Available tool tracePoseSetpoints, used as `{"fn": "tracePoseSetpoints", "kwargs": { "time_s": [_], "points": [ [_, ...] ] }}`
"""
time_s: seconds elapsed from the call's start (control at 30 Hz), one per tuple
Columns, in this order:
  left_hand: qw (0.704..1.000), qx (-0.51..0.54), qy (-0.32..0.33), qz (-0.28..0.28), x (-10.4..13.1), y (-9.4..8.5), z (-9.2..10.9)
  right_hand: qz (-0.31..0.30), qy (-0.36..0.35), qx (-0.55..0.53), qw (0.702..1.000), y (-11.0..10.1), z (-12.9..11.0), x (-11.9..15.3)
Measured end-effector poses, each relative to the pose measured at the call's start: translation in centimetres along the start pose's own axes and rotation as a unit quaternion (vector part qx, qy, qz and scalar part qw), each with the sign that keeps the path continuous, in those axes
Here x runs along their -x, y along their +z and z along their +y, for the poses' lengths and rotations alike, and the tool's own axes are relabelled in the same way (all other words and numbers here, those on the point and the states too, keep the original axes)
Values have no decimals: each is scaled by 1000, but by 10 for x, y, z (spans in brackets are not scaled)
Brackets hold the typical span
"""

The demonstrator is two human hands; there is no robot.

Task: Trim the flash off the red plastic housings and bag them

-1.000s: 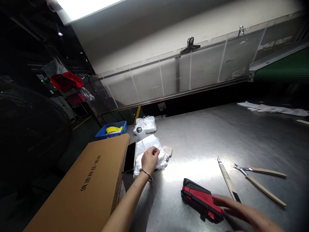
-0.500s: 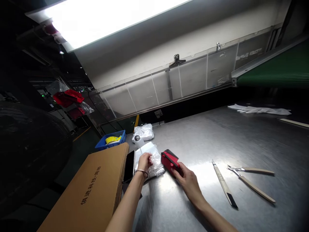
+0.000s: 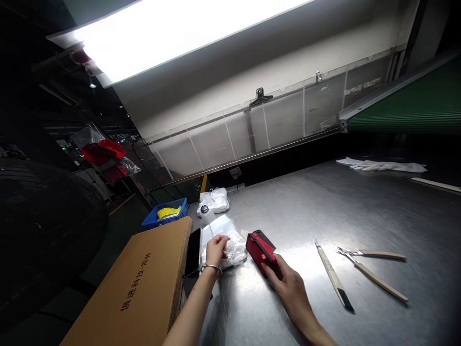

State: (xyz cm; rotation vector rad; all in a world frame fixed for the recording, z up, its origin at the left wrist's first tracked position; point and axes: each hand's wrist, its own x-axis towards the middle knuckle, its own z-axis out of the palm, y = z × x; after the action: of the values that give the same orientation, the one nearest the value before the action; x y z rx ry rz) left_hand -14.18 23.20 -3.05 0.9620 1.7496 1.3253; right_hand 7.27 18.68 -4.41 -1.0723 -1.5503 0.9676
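Note:
My right hand [image 3: 294, 290] grips a red and black box-shaped plastic part [image 3: 258, 253], thumb on the near side, tilted above the metal table. At the stack of clear plastic bags [image 3: 236, 247], my left hand [image 3: 216, 251] is closed in a pinch on the crinkled film of a bag; its fingertips are partly hidden. A black flat-screened device, like a phone [image 3: 193, 252], stands just left of that hand. To the right of my right hand lie a craft knife [image 3: 333, 276] and a pair of nippers [image 3: 374, 269] with spread beige handles.
A large cardboard box [image 3: 144, 278] fills the left side. Behind the bags stand a pump bottle [image 3: 207, 215] and a wrapped white bundle [image 3: 216, 199]. A blue bin [image 3: 154, 219] holds a yellow roll. White gloves [image 3: 382, 166] lie at the back right, near a green conveyor [image 3: 406, 108].
My right hand and the red and black part have shifted slightly right and down in the picture. The left hand stays at the bags, its fingers more drawn together. The view has moved slightly.

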Motion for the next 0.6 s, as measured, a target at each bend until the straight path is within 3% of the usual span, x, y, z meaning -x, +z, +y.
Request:
{"fn": "tracePoseSetpoints", "kwargs": {
  "time_s": [0.13, 0.27, 0.37, 0.47, 0.6],
  "points": [
    [995, -96, 34, 9, 5, 6, 4, -39, -31, 15, 999, 3, 2, 8],
    [975, -172, 138, 29, 22, 10, 21, -94, -46, 57, 993, 13, 1, 12],
    [950, -216, 223, 6, 46, 11, 29, -119, -46, 73, 989, 12, -2, 7],
    [929, -229, 290, -21, 76, 13, 24, -115, -25, 68, 991, 3, -6, 3],
    [917, -203, 342, -13, 116, 18, 4, -102, 19, 24, 994, -11, -11, 13]
  ]
}}
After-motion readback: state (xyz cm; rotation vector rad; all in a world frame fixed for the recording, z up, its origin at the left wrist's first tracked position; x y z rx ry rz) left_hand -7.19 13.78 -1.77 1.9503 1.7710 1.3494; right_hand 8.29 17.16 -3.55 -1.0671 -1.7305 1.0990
